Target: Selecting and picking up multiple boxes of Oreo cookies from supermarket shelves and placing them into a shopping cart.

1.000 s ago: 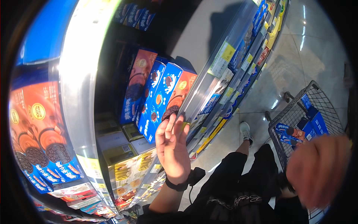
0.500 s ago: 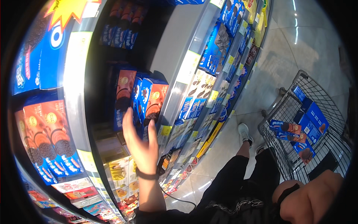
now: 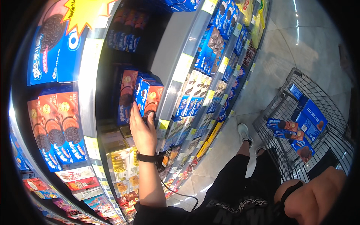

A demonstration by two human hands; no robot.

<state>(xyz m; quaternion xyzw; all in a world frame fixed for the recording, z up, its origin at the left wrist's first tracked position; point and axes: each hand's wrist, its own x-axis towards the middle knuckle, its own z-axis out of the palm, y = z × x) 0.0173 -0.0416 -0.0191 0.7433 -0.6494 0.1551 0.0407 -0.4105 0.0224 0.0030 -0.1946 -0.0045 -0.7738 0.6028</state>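
Note:
My left hand reaches into a shelf, its fingers along one side of a blue and brown cookie box and its thumb on the front. The box stands on the shelf beside a similar cookie box further in shadow. A dark band circles my left wrist. At the lower right, my bent right arm shows with a black band, next to the near end of a wire shopping cart; the fingers of that hand cannot be made out.
Several blue cookie boxes lie in the cart. Brown and blue cookie packs fill the shelf at left. Metal shelf edges with price tags run beside my hand. A cable hangs by my left arm.
My left hand has closed in on the cookie box; before, its fingers and thumb were spread around it. The view has shifted slightly, and the boxes in the cart look unchanged.

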